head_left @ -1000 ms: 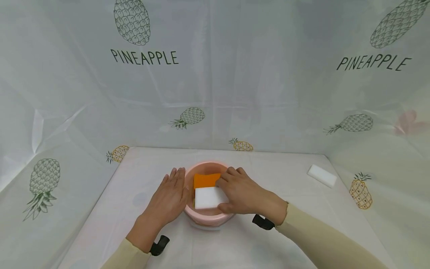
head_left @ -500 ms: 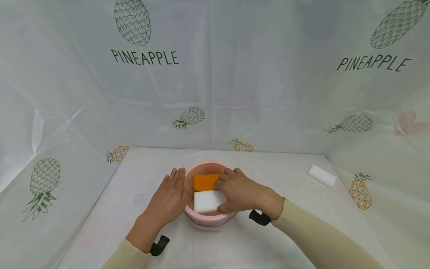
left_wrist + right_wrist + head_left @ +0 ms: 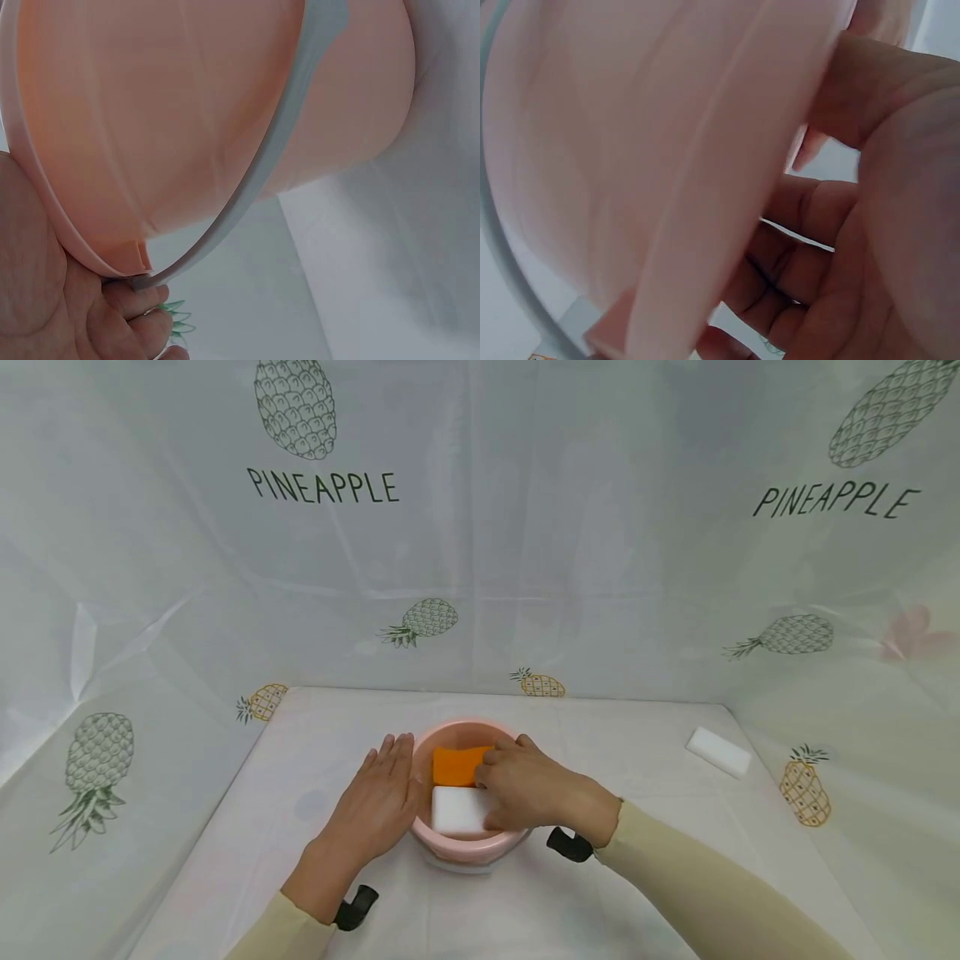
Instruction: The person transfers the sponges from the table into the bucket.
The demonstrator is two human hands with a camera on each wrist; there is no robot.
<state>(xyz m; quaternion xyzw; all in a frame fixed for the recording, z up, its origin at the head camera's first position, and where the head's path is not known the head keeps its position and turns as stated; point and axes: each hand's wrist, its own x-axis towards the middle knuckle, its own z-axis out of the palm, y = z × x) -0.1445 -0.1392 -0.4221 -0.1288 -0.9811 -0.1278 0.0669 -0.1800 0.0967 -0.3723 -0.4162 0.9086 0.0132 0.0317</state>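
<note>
A pink bucket with a grey handle stands on the table. Inside it are an orange sponge and, nearer the body, a white sponge block. My right hand reaches over the right rim, fingers bent and thumb low, holding the right end of the white block. The right wrist view shows the bucket wall in front of those fingertips, so the block is hidden there. My left hand lies with straight fingers along the left rim, palm against the bucket.
Another white block lies at the table's right edge. A pale sheet with pineapple prints hangs behind and at both sides. White cloth covers the table.
The white block has gone lower into the bucket and slightly toward the body, showing more of the orange sponge. My right hand has shifted a little left with it; my left hand stays put.
</note>
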